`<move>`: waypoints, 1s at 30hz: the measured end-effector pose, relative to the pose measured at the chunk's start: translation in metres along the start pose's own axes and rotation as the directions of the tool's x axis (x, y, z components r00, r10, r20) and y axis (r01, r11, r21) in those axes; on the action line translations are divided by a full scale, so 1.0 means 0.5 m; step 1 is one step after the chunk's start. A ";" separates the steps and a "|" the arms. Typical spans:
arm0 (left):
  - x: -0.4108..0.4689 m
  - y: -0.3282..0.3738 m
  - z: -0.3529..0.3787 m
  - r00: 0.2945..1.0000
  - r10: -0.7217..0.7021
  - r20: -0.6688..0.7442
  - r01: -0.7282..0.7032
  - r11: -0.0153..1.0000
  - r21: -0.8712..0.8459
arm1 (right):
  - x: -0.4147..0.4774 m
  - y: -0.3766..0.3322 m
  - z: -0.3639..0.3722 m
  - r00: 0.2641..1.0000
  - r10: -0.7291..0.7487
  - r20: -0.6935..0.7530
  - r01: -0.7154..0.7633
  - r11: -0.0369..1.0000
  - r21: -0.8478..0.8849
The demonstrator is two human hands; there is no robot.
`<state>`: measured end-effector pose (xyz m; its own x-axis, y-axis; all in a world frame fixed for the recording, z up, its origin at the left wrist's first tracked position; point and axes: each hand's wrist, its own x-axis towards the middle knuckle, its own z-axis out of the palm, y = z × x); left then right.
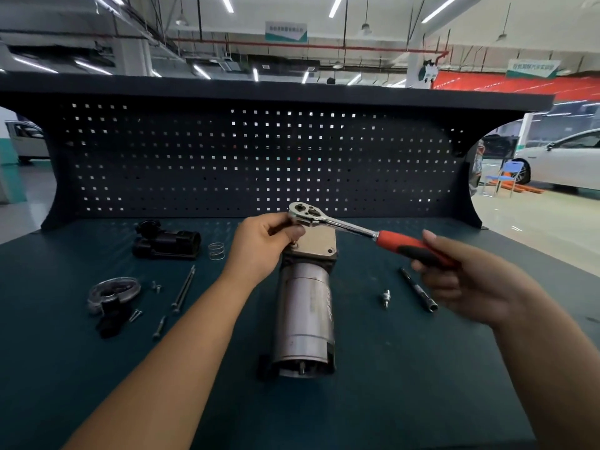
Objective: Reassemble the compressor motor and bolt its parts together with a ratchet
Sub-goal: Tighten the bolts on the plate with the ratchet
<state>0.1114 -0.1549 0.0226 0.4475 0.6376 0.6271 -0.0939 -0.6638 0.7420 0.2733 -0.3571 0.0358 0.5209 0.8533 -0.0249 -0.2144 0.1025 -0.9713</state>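
Note:
The silver cylindrical compressor motor (306, 316) lies lengthwise in the middle of the green bench, its flat metal end plate (319, 243) at the far end. A chrome ratchet (328, 219) with a red and black handle (415, 250) is over that plate's far left corner. My left hand (264, 243) curls around the ratchet's head and the socket beneath it. My right hand (467, 280) grips the handle's end, to the right of the motor.
Left of the motor lie a black plastic housing (167, 243), a coil spring (216, 251), two long bolts (184, 289), short screws (159, 326) and a round metal cover with a black part (112, 297). On the right are a small fitting (385, 297) and a dark extension bar (418, 289). A pegboard (253, 157) backs the bench.

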 end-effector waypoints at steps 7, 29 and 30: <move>-0.024 -0.014 0.005 0.998 0.029 -0.055 -0.033 0.997 -0.068 | -0.037 0.065 0.036 0.992 0.022 0.122 -0.033 0.995 0.089; -0.027 -0.063 0.031 0.983 -0.181 0.028 0.183 0.979 -0.088 | -0.111 0.130 0.233 0.901 0.151 0.406 -0.276 0.923 0.270; -0.026 -0.071 0.033 0.968 -0.234 0.087 0.243 0.964 -0.111 | -0.109 0.127 0.234 0.914 0.143 0.380 -0.262 0.923 0.281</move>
<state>0.1235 -0.1458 -0.0158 0.5331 0.7384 0.4131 -0.0810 -0.4415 0.8936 0.1347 -0.3371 0.0031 0.1312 0.9887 -0.0720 -0.5665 0.0152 -0.8239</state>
